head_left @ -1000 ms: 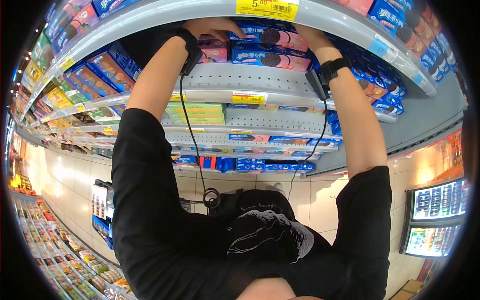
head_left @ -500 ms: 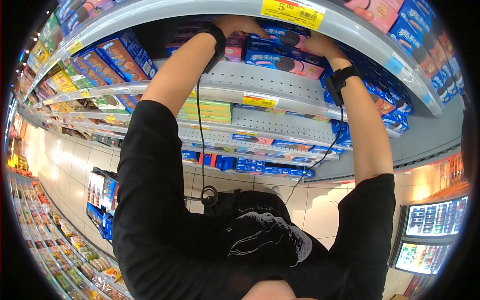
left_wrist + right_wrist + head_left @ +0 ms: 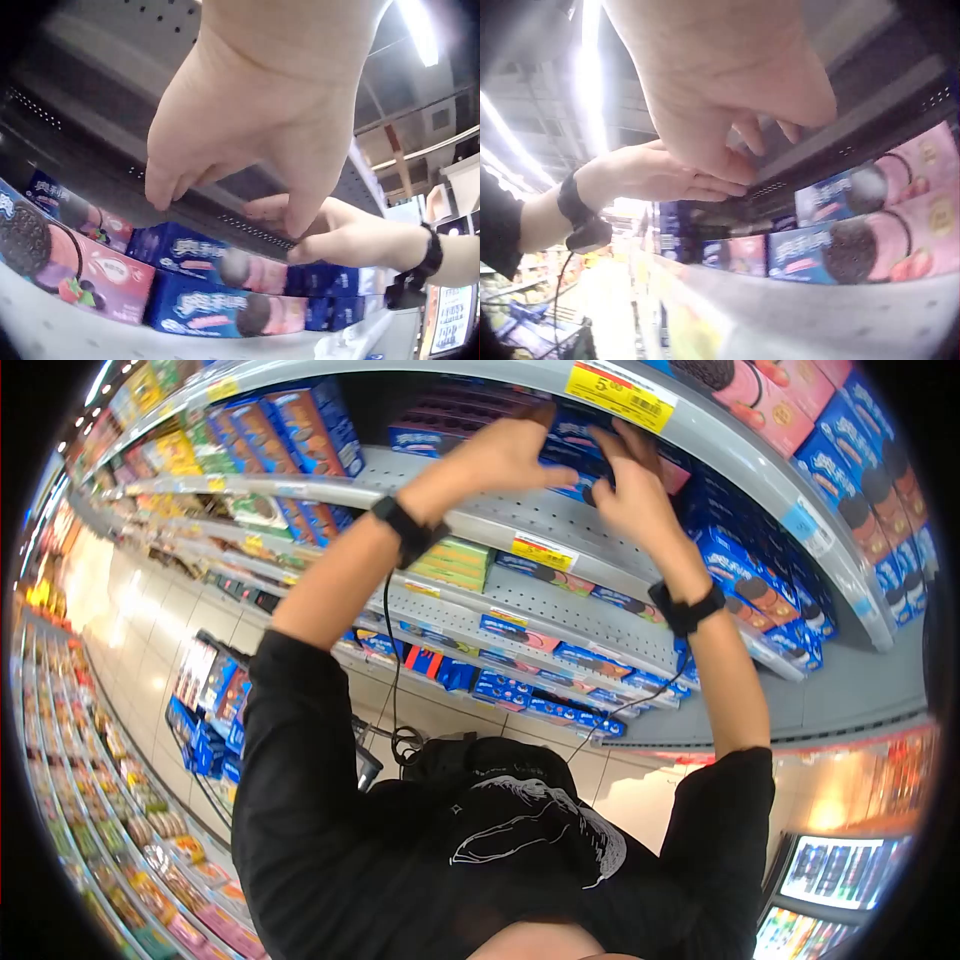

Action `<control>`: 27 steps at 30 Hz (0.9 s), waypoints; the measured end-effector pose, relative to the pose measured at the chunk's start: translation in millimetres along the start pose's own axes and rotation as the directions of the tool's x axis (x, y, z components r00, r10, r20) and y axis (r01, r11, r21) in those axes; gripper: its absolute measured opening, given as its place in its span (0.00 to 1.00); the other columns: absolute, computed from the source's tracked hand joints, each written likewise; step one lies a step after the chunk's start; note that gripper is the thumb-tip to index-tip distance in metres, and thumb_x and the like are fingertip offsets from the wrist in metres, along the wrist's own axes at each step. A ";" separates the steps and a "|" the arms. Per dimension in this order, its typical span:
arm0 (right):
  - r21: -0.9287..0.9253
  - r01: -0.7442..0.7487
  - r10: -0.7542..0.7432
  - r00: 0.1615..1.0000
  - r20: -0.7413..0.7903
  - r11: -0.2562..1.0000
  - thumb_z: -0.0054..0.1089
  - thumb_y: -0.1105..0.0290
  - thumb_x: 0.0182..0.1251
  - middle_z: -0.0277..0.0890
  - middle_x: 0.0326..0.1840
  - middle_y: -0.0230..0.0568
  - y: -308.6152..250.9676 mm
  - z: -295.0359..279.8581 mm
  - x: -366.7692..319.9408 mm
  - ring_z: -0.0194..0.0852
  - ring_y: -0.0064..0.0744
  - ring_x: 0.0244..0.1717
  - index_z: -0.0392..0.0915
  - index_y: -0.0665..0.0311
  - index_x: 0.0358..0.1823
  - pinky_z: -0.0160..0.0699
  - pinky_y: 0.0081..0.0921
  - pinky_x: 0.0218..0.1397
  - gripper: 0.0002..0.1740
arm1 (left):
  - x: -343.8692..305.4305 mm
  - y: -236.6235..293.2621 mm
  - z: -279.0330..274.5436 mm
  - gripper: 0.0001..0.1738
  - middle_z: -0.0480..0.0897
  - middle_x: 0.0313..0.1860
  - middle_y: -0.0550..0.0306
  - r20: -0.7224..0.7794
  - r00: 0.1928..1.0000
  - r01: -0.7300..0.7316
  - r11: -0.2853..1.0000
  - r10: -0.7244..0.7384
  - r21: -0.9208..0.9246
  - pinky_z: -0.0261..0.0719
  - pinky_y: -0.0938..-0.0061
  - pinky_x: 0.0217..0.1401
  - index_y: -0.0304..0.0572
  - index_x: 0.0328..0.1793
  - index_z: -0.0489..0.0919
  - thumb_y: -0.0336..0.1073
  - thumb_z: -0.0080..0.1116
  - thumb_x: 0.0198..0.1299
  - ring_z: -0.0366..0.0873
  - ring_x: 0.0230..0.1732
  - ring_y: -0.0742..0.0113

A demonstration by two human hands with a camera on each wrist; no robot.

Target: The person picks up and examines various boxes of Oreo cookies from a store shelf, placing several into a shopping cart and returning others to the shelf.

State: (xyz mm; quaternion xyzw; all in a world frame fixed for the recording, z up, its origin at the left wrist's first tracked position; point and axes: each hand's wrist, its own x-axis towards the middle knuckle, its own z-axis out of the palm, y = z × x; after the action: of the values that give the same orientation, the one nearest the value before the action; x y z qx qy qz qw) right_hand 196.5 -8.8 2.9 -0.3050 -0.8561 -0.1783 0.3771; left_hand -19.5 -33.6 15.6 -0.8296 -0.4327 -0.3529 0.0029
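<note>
Left hand (image 3: 500, 455) and right hand (image 3: 640, 500) are open, thumbs apart and holding nothing, by blue-and-pink cardboard cookie boxes (image 3: 577, 432) in the head view; whether fingertips touch them I cannot tell. A grey perforated metal shelf (image 3: 525, 518) carries the boxes, partly blocked by the hands. Left wrist view shows them stacked, beside a purple-pink berry box (image 3: 112, 281). Right wrist view adds white ceiling lights (image 3: 591, 75).

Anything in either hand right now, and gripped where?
Nothing held. The left hand and right hand are both empty, fingers loosely bent, above the front boxes on the shelf.
</note>
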 end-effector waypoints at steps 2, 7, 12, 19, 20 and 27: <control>0.286 0.000 -0.033 0.993 0.110 0.958 0.57 0.76 0.50 0.60 0.71 0.59 -36.2 -16.9 -7.9 0.52 0.62 0.74 0.72 0.62 0.64 0.51 0.47 0.76 0.33 | -43.3 34.4 -6.7 0.44 0.72 0.63 0.29 -0.109 0.993 -0.040 0.999 0.041 0.018 0.69 0.56 0.67 0.26 0.66 0.68 0.52 0.68 0.51 0.71 0.63 0.36; 0.629 0.117 -0.231 0.968 0.102 0.768 0.57 0.79 0.52 0.63 0.69 0.57 -108.8 -24.5 -48.3 0.56 0.59 0.73 0.73 0.64 0.62 0.53 0.47 0.75 0.30 | -145.7 139.0 -19.0 0.31 0.77 0.61 0.40 -0.346 0.917 0.095 0.951 -0.198 -0.293 0.68 0.61 0.68 0.34 0.66 0.72 0.36 0.65 0.57 0.73 0.63 0.46; 0.845 0.028 -0.365 0.909 0.201 0.535 0.55 0.80 0.54 0.65 0.68 0.54 -161.6 -15.7 -86.6 0.59 0.55 0.72 0.73 0.66 0.60 0.56 0.44 0.74 0.28 | -259.2 224.1 -11.6 0.21 0.80 0.58 0.45 -0.285 0.819 0.394 0.849 -0.498 -0.352 0.74 0.63 0.62 0.37 0.59 0.79 0.27 0.60 0.57 0.78 0.57 0.50; 0.945 -0.144 -0.443 0.856 0.268 0.294 0.56 0.75 0.55 0.69 0.64 0.51 -240.5 17.1 -149.8 0.65 0.52 0.68 0.79 0.61 0.52 0.62 0.42 0.71 0.20 | -381.9 325.8 -86.1 0.09 0.86 0.40 0.48 -0.374 0.493 0.820 0.563 -0.786 -0.105 0.78 0.70 0.48 0.33 0.44 0.83 0.23 0.56 0.58 0.83 0.42 0.58; 0.948 -0.139 -0.466 0.844 0.265 0.286 0.57 0.75 0.56 0.69 0.65 0.51 -251.7 15.9 -151.2 0.62 0.53 0.69 0.79 0.62 0.52 0.60 0.43 0.72 0.20 | -393.4 339.4 -99.4 0.09 0.86 0.40 0.49 -0.385 0.396 0.865 0.480 -0.834 -0.149 0.78 0.71 0.46 0.32 0.43 0.83 0.22 0.55 0.58 0.83 0.41 0.60; 0.954 -0.160 -0.497 0.824 0.270 0.254 0.59 0.75 0.58 0.65 0.68 0.48 -328.4 13.0 -130.9 0.60 0.52 0.71 0.79 0.61 0.54 0.55 0.45 0.74 0.20 | -487.2 363.8 -194.1 0.10 0.83 0.37 0.50 -0.533 0.269 0.935 0.349 -0.802 -0.054 0.76 0.74 0.46 0.30 0.48 0.81 0.22 0.53 0.62 0.82 0.40 0.65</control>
State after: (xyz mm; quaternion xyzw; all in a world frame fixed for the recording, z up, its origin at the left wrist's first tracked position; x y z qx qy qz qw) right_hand 43.1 -299.0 -129.0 0.0482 -0.8810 0.4219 0.2086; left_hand -54.1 -670.1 -15.8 -0.3253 -0.8465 -0.4207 0.0258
